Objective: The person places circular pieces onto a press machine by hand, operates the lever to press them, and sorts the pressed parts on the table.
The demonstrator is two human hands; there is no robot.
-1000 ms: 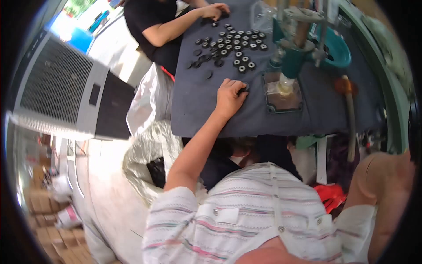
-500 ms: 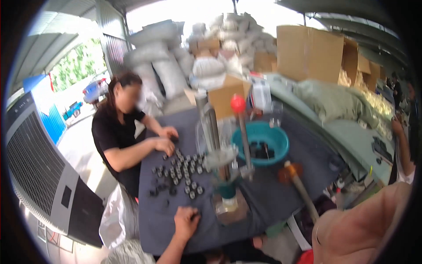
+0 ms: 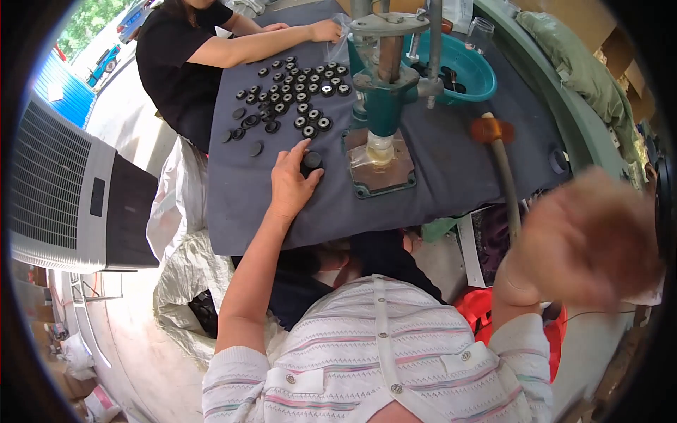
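Note:
My left hand (image 3: pixel 290 182) rests at the table's near part, thumb and forefinger curved round a small black round cap (image 3: pixel 310 161). My right hand (image 3: pixel 585 243) is raised at the right, close to the camera and smeared by motion, so its fingers cannot be read. Right of my left hand stands a teal hand press (image 3: pixel 384 113) on a square metal base. Beyond my left hand lie several black wheel-like parts with pale centres (image 3: pixel 302 97) and loose black caps (image 3: pixel 256 148). A mallet with an orange head (image 3: pixel 491 130) has its wooden handle ending near my right hand.
Across the table (image 3: pixel 247 204) a co-worker in black (image 3: pixel 173 56) reaches to a clear plastic bag (image 3: pixel 338 46). A teal basin (image 3: pixel 472 74) with black parts stands behind the press, near a glass jar (image 3: pixel 479 34). White sacks (image 3: pixel 176 204) and an air cooler (image 3: pixel 63 183) are at left.
The view has tilted down. My left hand has loosened from a tight curl to fingers around a cap. My right hand stays raised at the right, now blurred. The co-worker's hand has moved toward the bag.

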